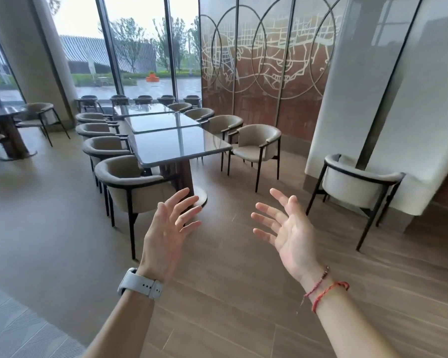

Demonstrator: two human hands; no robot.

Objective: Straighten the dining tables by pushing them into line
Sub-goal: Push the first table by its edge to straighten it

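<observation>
Three glossy grey dining tables stand end to end ahead of me. The nearest table [177, 146] sits skewed against the middle table [163, 121], and the far table [140, 109] lies a little to the left of both. My left hand [170, 228], with a white watch on its wrist, is raised with fingers spread, holding nothing. My right hand [286, 228], wearing red string bracelets, is also raised with spread fingers and holds nothing. Both hands hover over the floor, well short of the nearest table's front edge.
Grey armchairs line both sides of the tables; the nearest left chair [132, 187] stands just left of my left hand. A lone chair [357, 184] stands at a white pillar on the right. Another table with chairs [3, 125] is at the far left. Glass walls lie behind.
</observation>
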